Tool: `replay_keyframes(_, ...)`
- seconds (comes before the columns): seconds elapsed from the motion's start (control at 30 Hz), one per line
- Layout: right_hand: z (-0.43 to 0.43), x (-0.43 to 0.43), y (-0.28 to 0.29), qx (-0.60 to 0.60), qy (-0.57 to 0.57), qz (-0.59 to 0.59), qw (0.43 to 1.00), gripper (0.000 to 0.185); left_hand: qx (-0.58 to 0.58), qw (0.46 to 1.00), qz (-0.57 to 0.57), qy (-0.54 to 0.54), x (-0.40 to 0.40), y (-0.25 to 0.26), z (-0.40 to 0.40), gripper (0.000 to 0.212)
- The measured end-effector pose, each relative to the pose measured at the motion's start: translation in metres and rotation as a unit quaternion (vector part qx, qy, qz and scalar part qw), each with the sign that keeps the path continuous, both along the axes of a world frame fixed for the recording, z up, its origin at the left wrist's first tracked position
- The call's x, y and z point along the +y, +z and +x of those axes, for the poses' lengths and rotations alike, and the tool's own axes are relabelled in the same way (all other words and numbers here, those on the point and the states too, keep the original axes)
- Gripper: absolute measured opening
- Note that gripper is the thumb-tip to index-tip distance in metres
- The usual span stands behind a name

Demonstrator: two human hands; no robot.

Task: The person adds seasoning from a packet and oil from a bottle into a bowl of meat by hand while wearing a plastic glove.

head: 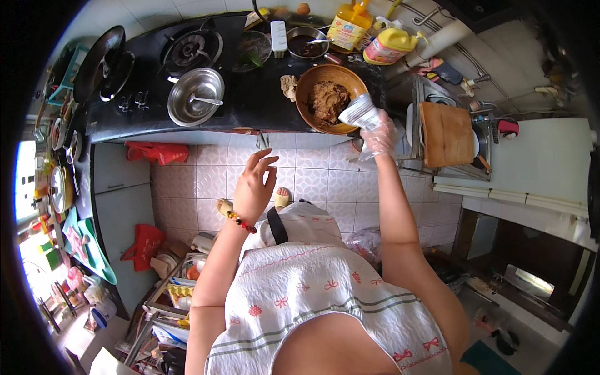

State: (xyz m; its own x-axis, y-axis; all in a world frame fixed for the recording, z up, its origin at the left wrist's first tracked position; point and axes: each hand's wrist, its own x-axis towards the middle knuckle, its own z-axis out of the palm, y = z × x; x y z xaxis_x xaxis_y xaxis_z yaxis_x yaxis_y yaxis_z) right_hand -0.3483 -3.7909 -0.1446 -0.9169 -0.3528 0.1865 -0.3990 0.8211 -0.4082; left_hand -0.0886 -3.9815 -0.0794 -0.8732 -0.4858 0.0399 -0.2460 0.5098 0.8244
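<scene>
My right hand (378, 136), in a clear plastic glove, grips a small white printed packet (360, 112) at the right rim of a brown bowl (304, 77). Inside that bowl lies a lump of brown minced mixture (329, 101). Whether anything comes out of the packet cannot be told. My left hand (255, 180) is bare, with a beaded bracelet at the wrist, and hangs in front of the counter's edge with its fingers apart and nothing in them. A steel bowl (176, 101) with a spoon (206, 100) in it stands farther left on the black counter.
Behind the brown bowl stand a steel bowl of dark liquid (304, 47), a white carton (278, 37) and yellow bottles (350, 28). Crumpled paper (288, 86) lies to its left. A gas burner (192, 49) and a wok (101, 61) are at the left, a wooden board (447, 133) at the right.
</scene>
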Motion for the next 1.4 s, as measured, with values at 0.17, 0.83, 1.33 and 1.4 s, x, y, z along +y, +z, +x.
replay_keyframes(0.17,-0.013,-0.005,-0.008,-0.012,-0.019,0.030,0.999,0.049,-0.007,1.000,-0.015,0.012,-0.008,-0.002,0.000,0.019)
replay_keyframes(0.83,-0.029,-0.021,0.000,0.002,0.037,0.115,0.993,0.045,0.004,0.999,-0.020,0.027,-0.014,-0.002,-0.001,0.018)
replay_keyframes(1.33,-0.040,-0.048,0.008,-0.026,-0.005,0.062,0.998,0.038,-0.002,1.000,-0.016,0.021,-0.014,-0.001,-0.003,0.017)
replay_keyframes(1.4,-0.043,-0.051,0.009,-0.020,-0.026,0.039,0.999,0.037,-0.010,1.000,-0.011,0.022,-0.013,0.000,-0.003,0.017)
